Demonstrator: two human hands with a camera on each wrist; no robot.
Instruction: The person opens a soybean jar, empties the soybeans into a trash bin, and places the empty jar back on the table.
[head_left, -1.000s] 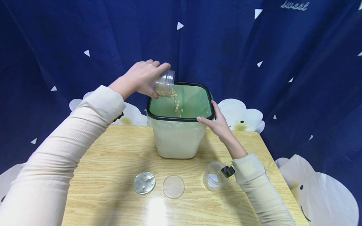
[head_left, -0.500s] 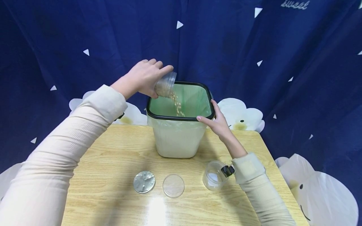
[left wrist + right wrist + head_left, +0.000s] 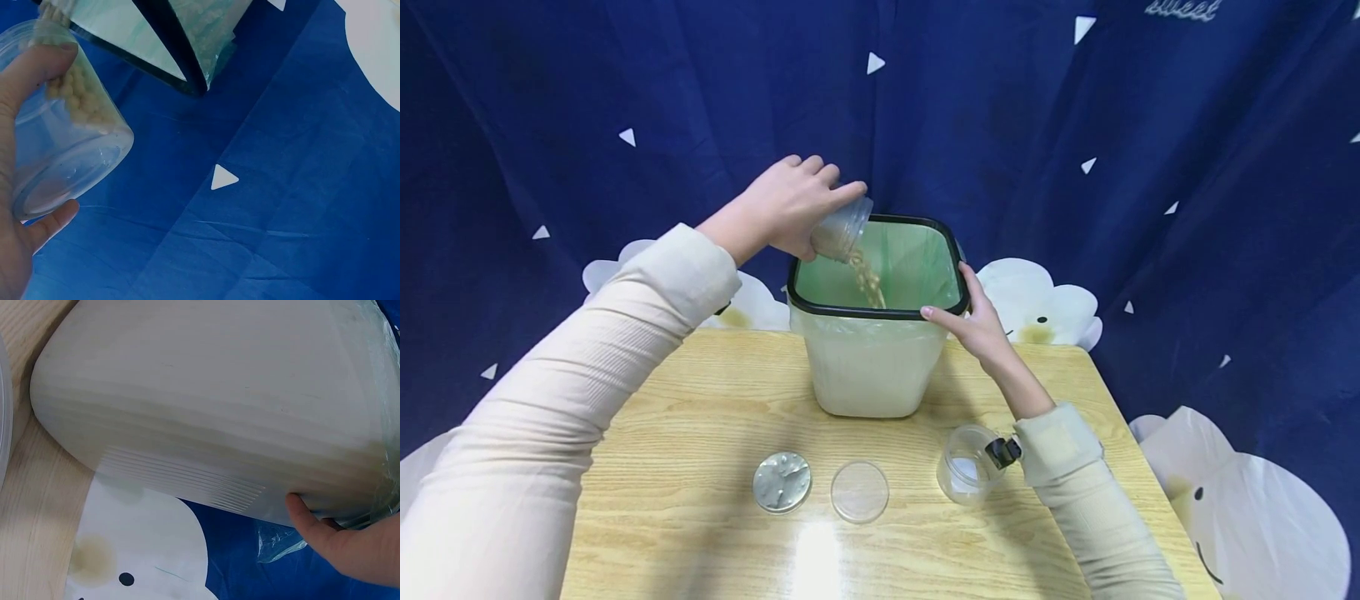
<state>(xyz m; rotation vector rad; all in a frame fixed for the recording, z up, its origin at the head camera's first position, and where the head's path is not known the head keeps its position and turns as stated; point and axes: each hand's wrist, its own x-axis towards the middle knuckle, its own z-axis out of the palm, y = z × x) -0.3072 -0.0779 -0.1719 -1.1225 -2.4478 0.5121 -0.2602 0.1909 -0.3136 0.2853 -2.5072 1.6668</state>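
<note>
Jar tipped by raised left hand (right hand steadies bin)

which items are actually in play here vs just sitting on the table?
In play:
left hand gripping tilted clear jar
beans pouring from it
lined bin
right hand steadying the bin's rim

Lying about:
silver lid
clear lid
empty clear jar

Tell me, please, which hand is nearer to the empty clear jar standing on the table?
Right. The right hand rests on the bin's rim just above the empty jar; the left hand tilts another jar over the bin's far left corner.
</note>
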